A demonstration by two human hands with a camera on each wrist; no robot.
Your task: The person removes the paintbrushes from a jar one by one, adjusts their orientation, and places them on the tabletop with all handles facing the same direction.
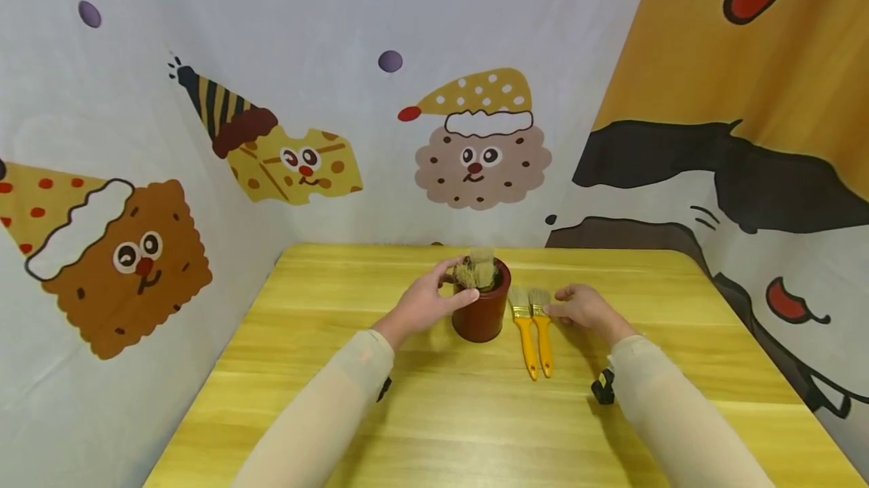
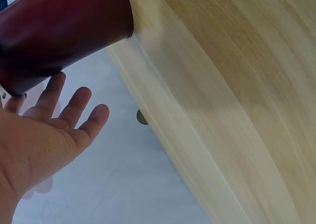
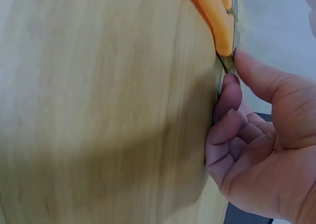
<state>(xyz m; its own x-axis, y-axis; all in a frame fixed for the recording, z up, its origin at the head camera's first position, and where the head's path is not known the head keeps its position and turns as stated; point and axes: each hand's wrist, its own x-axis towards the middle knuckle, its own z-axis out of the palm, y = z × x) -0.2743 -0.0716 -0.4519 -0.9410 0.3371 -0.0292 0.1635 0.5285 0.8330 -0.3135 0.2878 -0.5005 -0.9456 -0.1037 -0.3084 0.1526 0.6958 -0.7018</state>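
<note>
A reddish-brown cylindrical brush holder (image 1: 478, 320) stands upright on the table, pale bristles (image 1: 483, 271) showing at its mouth. My left hand (image 1: 433, 296) holds it near the rim, thumb across the front and fingers at the far left side. In the left wrist view the holder (image 2: 64, 29) lies close against the fingertips, and the outer fingers (image 2: 74, 105) are spread. To its right, two paintbrushes (image 1: 534, 333) with orange handles lie side by side, bristles pointing away. My right hand (image 1: 587, 308) pinches the right-hand brush (image 3: 226, 36) by its metal band between thumb and forefinger.
The wooden table (image 1: 468, 428) ends at a far edge close behind the holder. A white curtain (image 1: 326, 35) with cartoon food prints hangs behind and along the sides. Dark straps sit at both wrists.
</note>
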